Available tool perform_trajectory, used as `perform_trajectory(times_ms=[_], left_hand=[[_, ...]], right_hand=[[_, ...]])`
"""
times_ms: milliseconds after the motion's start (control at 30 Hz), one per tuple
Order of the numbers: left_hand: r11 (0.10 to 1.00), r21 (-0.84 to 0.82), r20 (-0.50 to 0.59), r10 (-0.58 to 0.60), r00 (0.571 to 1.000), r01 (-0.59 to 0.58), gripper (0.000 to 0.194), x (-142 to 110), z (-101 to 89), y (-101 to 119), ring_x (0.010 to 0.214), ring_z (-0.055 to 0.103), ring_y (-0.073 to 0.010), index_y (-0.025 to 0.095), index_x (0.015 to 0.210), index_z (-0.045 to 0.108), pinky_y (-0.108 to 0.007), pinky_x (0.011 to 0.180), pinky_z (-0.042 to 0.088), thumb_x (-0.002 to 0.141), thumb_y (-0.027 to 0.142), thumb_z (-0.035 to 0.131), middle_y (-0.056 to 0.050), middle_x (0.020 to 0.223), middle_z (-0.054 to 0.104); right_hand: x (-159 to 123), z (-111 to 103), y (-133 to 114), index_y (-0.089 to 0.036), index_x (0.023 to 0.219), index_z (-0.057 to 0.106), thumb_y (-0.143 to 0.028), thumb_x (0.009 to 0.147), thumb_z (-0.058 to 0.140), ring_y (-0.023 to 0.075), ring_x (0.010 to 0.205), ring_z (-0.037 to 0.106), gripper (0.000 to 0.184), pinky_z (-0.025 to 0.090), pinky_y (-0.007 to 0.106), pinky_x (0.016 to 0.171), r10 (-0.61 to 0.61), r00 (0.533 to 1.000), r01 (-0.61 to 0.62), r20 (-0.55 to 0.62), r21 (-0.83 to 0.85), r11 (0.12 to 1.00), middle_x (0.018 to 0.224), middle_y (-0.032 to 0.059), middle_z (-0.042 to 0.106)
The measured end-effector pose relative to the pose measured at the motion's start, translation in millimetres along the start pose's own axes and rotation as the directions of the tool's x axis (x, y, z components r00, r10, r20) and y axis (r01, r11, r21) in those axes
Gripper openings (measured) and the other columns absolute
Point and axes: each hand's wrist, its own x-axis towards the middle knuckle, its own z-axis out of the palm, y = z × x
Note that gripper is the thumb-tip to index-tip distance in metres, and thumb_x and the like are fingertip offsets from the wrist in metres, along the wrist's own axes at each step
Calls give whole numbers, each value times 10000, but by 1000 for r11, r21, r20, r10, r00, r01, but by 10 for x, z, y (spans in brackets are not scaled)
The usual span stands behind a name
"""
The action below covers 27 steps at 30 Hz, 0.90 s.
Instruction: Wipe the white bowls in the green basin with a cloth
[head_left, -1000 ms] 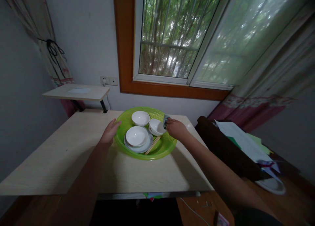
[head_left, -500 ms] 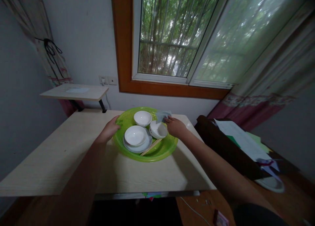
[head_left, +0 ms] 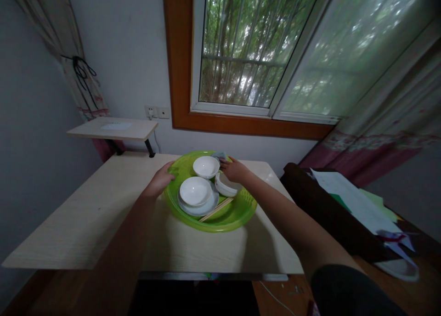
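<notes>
A round green plastic basin (head_left: 237,212) stands on the pale wooden table (head_left: 86,215). It holds a white bowl on a plate (head_left: 195,191), a second white bowl (head_left: 206,166) behind it, a third bowl (head_left: 225,189) at the right, and wooden chopsticks (head_left: 216,210). My left hand (head_left: 162,178) grips the basin's left rim. My right hand (head_left: 234,170) reaches over the third bowl, closed on a small grey-blue cloth (head_left: 219,155) at the back of the basin.
A small raised shelf (head_left: 113,128) stands at the table's back left, below a wall socket (head_left: 157,111). A window with bars is behind. To the right, a dark piece of furniture (head_left: 320,210) carries papers (head_left: 354,201). Curtains hang on both sides.
My right hand carried the cloth from the basin's right side over the third bowl toward the back, near the rear bowl. The left hand stayed on the rim.
</notes>
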Motion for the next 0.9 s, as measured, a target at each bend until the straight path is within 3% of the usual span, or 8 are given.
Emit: perform_trajectory(times_ms=[167,400,700,900], left_hand=[[999,33,-14,0,1000,0,807,-7,9,-5,972,748,-250,176,1438,589,-326,783,613,639,61,605,-119,1252,758],[998,36,-61,-41,997,43,810,-26,46,36,970,751,-253,172,1455,584,-330,794,615,656,34,607,-122,1246,762],[996,38,-115,-72,991,77,872,-6,42,-24,985,755,-229,188,1533,524,-321,834,614,682,31,630,-122,1307,742],[997,31,-102,-65,993,68,896,-1,28,-34,985,755,-232,178,1554,504,-332,834,616,681,12,617,-149,1355,715]], right_hand=[[126,-11,7,-130,1305,730,-273,1011,529,300,1531,428,384,276,546,1264,-27,999,27,-21,4,1000,1455,158,663],[-12,-157,-100,-177,1228,774,-195,969,527,293,1489,489,358,271,571,1266,76,994,-76,79,-1,997,1464,121,663],[-424,-355,-152,-112,1074,819,-144,928,533,291,1064,754,322,453,442,1107,267,940,-265,212,-39,963,1147,223,785],[-307,-384,-85,-143,1158,787,-140,955,532,265,1147,729,326,503,361,1042,183,975,-183,126,-7,983,1195,180,781]])
